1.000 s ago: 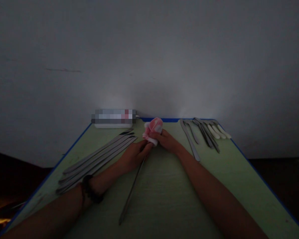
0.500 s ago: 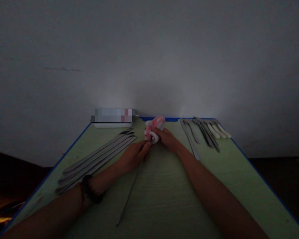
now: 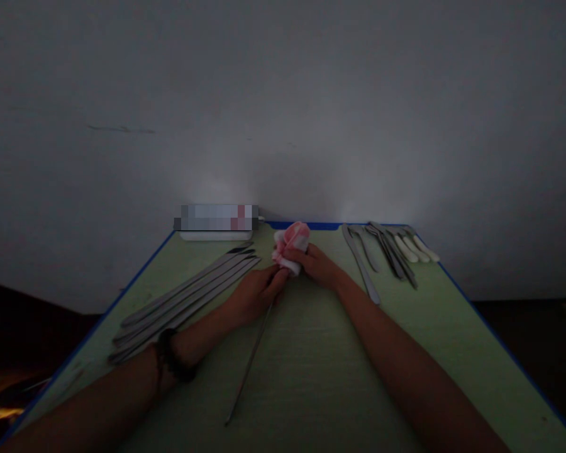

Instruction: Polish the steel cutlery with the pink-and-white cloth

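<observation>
My left hand (image 3: 260, 290) is closed round a long thin metal utensil (image 3: 251, 365), whose narrow end slants down toward me over the table. The utensil's far end is hidden in a crumpled pink and white cloth (image 3: 296, 236), so its kind does not show. Pinched in the fingers of my right hand (image 3: 317, 263), the cloth bunches up just above my left fingertips. The two hands nearly touch at the middle of the table. Beside my left forearm lies a row of several long metal utensils that look like table knives (image 3: 183, 296).
A green table (image 3: 321, 377) with a blue edge meets the grey wall. Back right lie several metal utensils (image 3: 391, 251), a few with white handles (image 3: 415, 246), and a longer one (image 3: 362, 267) nearer my right forearm. Back left stands a white box-like object (image 3: 217, 234), partly blurred out.
The cloth has shifted slightly and covers more of the utensil's far end beside my left fingers. Both hands stay nearly in place, their grips kept.
</observation>
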Tool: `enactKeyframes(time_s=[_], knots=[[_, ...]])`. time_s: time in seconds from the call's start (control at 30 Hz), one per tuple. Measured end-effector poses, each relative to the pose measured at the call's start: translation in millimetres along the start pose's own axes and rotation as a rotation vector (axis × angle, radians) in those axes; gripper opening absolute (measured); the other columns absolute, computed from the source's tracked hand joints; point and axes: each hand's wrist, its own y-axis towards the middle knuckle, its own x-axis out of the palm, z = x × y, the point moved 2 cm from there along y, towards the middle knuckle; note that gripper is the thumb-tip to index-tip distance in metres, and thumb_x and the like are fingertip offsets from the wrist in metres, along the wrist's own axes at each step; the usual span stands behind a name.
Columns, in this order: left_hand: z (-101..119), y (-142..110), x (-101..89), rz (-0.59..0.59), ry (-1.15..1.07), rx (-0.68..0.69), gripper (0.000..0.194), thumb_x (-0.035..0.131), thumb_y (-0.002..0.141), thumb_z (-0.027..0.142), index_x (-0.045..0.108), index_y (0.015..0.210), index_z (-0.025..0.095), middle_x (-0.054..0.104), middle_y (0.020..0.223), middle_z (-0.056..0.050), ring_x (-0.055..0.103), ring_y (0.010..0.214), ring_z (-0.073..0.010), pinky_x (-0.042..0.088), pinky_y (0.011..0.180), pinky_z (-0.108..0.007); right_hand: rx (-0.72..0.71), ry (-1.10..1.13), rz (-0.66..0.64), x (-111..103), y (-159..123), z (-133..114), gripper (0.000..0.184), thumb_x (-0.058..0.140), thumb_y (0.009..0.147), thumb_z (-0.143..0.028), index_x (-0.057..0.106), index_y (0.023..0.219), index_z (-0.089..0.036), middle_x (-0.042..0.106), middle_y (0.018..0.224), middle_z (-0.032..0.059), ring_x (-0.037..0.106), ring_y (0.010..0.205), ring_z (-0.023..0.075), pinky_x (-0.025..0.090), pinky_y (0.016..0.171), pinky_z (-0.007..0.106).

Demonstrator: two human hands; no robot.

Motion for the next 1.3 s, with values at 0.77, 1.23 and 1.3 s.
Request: enactKeyframes(time_s=[0.77,1.23,1.3], knots=[[2.5,-3.0,-1.6,-0.064,-0.077,0.043,0.037,0.033,0.092,0.043,0.047,0.066,0.020,0.052,0.058,0.003,0.051,0.057,-0.0139,0.038,0.059,-0.025,-0.005,0.397,0.318,-6.0,8.1,0.9,0.024,0.066,0.065,-0.038,0.054,0.076,-0.020,0.053,0.060,-0.0038,0.046,0.053,0.0105,0.035,0.045,0.022],[-2.9,1.1,-6.4,0.150,-0.135,-0.066,0.035,0.040,0.089,0.049,0.047,0.072,0.020,0.046,0.061,0.006,0.045,0.057,-0.0127,0.035,0.053,-0.023,-0.042,0.536,0.374,-6.2,6.4,-5.0,0.010,0.051,0.069,-0.030,0.053,0.073,-0.021,0.058,0.068,-0.0004,0.049,0.057,0.0124,0.039,0.051,0.024],[-5.2,1.7,-7.4,0.191,-0.128,-0.085,0.035,0.038,0.090,0.050,0.046,0.072,0.020,0.046,0.063,0.005,0.047,0.060,-0.0134,0.036,0.054,-0.023,-0.050,0.463,0.335,-5.5,8.3,-0.9,0.014,0.049,0.069,-0.032,0.055,0.073,-0.020,0.060,0.070,0.0011,0.051,0.059,0.0131,0.041,0.054,0.025]])
